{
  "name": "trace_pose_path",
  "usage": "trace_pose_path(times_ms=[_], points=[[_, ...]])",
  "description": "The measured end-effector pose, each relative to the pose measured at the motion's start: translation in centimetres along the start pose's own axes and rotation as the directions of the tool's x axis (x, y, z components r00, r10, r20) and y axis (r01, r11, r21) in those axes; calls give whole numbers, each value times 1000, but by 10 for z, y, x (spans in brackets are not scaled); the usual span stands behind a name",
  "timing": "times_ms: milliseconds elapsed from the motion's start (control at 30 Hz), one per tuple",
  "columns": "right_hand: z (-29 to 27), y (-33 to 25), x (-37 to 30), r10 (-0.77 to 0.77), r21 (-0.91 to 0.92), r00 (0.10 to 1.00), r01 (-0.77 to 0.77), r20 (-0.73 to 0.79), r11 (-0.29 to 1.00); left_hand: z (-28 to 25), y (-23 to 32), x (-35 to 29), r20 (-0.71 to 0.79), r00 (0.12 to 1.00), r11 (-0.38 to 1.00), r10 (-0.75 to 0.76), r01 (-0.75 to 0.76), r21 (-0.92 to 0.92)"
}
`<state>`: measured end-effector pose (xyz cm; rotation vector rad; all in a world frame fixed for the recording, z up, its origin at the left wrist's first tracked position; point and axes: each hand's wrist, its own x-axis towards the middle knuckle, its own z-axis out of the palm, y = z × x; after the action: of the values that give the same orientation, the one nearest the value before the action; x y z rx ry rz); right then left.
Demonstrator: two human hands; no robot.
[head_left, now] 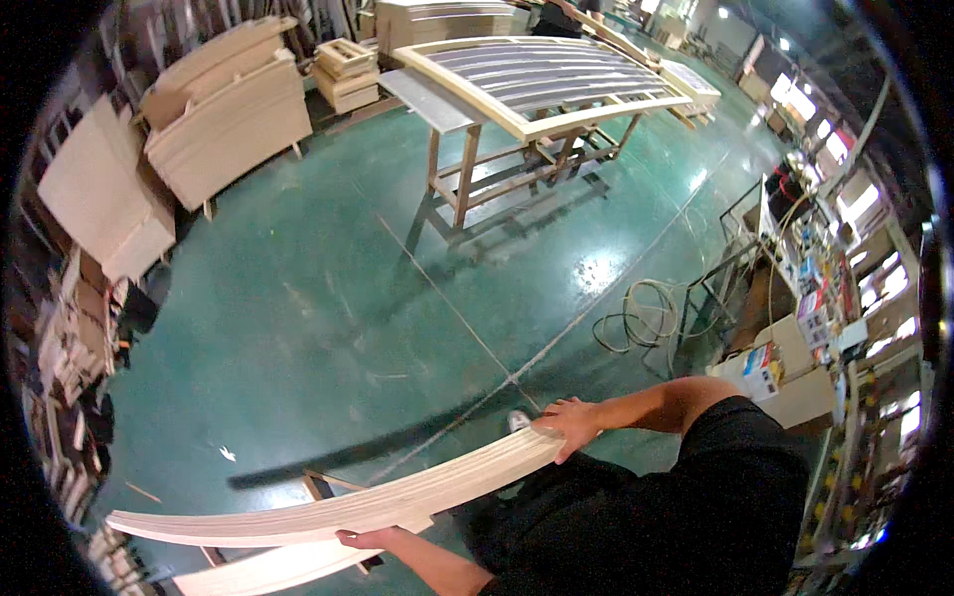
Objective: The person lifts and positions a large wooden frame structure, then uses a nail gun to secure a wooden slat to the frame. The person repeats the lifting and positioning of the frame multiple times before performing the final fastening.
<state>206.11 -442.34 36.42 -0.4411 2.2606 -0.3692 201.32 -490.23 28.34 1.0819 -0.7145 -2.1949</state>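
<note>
A long bundle of pale wooden strips [328, 515], laid side by side, stretches across the lower part of the head view. My right hand [569, 427] grips its right end, fingers over the top. Along the near edge, my left hand [370, 537] is closed on the same bundle, with most of its fingers hidden beneath. Just below lies another pale wooden board [288, 568], partly covered by the bundle and my left hand. Parts of a dark support [316, 487] show under the strips.
Ahead, a slatted wooden frame [542, 84] rests on a workbench [437, 104]. Stacked panels [234, 124] lean at the left. A coiled hose [641, 316] lies on the green floor [328, 328], near a cluttered table [780, 253] and cardboard boxes [795, 387]. Another person [556, 20] stands at the back.
</note>
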Motion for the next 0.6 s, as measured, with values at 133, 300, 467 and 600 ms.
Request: trace_pose_path(times_ms=[133, 300, 467, 600], points=[[12, 61, -14, -94, 14, 976, 98, -195, 995, 73, 2, -64, 256, 956, 986, 144, -159, 42], [21, 129, -16, -155, 91, 923, 199, -352, 976, 224, -7, -244, 329, 905, 944, 272, -318, 94], [-16, 163, 0, -238, 121, 899, 300, -368, 946, 299, -29, -316, 511, 737, 809, 442, -574, 129], [-188, 157, -27, -471, 102, 751, 572, -462, 814, 356, -65, -374, 684, 609, 820, 402, -571, 27]])
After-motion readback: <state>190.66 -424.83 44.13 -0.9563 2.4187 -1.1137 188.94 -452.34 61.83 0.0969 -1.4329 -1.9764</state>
